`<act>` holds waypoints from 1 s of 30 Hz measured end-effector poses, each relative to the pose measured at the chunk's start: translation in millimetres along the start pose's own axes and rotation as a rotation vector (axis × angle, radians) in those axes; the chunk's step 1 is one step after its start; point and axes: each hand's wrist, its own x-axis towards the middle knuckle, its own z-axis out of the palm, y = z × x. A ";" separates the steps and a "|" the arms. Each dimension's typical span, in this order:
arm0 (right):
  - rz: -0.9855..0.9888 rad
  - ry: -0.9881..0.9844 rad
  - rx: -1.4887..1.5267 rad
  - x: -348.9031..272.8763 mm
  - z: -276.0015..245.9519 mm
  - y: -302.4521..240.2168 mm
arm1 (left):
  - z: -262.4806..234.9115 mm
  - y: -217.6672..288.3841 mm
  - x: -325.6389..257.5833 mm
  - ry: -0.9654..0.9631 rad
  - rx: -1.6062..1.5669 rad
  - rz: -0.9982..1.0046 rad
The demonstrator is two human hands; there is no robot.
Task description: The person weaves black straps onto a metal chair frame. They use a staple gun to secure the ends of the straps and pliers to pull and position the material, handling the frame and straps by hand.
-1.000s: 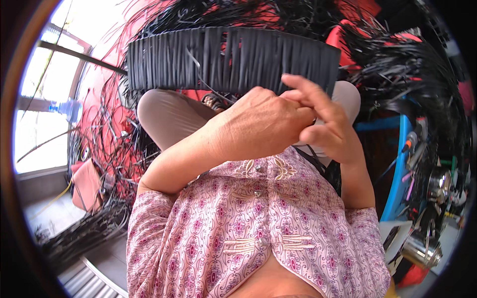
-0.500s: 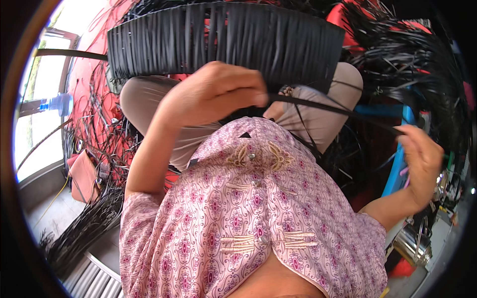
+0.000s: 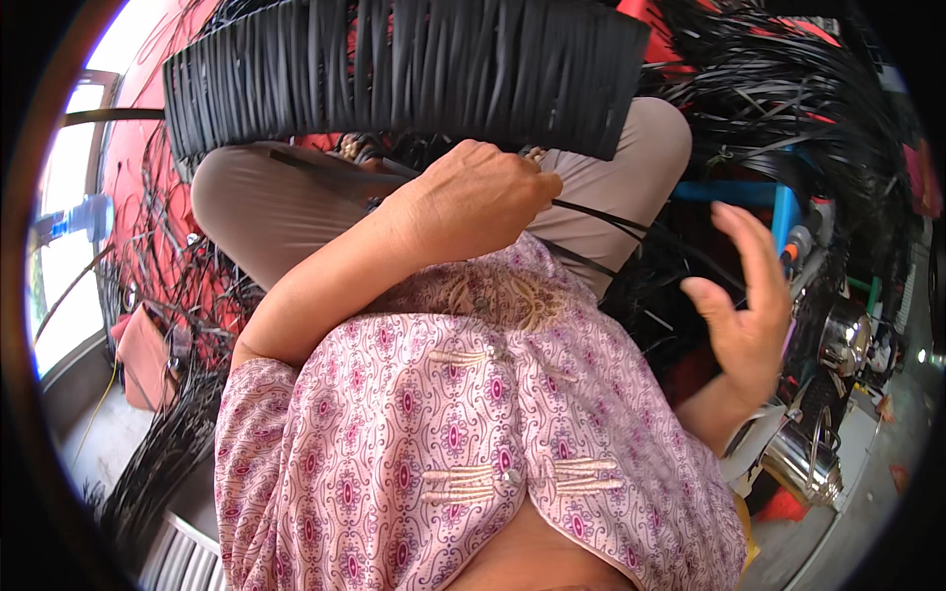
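Note:
A long curved panel (image 3: 394, 84), wrapped closely in black flat strips, lies across my bent legs at the top of the view. Just below its lower edge, my left hand (image 3: 481, 200) is closed in a fist around a black strip (image 3: 601, 215). The strip runs out from the fist to the right, over my thigh; where it ends is hard to see. My right hand (image 3: 744, 295) is raised to the right with thumb and fingers apart, holding nothing.
Bundles of loose black strips (image 3: 769, 108) are heaped at the upper right, and more strips (image 3: 163, 236) lie tangled on the red cloth at left. A blue frame (image 3: 783, 212), a metal pot (image 3: 845, 335) and a metal flask (image 3: 803, 463) stand at right. A pink bag (image 3: 146, 360) sits at left.
My right hand has let go of the strip's far part and moved left, its fingers spreading. My left hand has shifted right and down, keeping its hold. The panel appears further left and higher.

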 end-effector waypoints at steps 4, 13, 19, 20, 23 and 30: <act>-0.093 -0.087 0.600 42.5 85.9 -26.4 | -12.0 16.0 -12.5 -0.033 0.032 -0.026; -0.004 -0.263 0.547 44.8 111.6 -10.0 | -32.0 -11.6 -48.6 0.121 -0.076 -0.051; 0.312 -0.413 0.616 39.0 117.2 6.4 | -41.0 -37.1 -61.9 0.072 -0.196 -0.201; 0.279 -0.394 0.621 38.9 120.4 6.0 | -37.9 -35.3 -58.2 0.071 -0.206 -0.166; 0.129 -0.319 0.668 37.9 136.0 1.9 | -17.5 -18.9 -45.8 0.080 -0.246 -0.125; 0.339 -0.369 0.735 38.1 126.6 7.5 | -35.4 -33.3 -49.7 0.118 -0.154 -0.216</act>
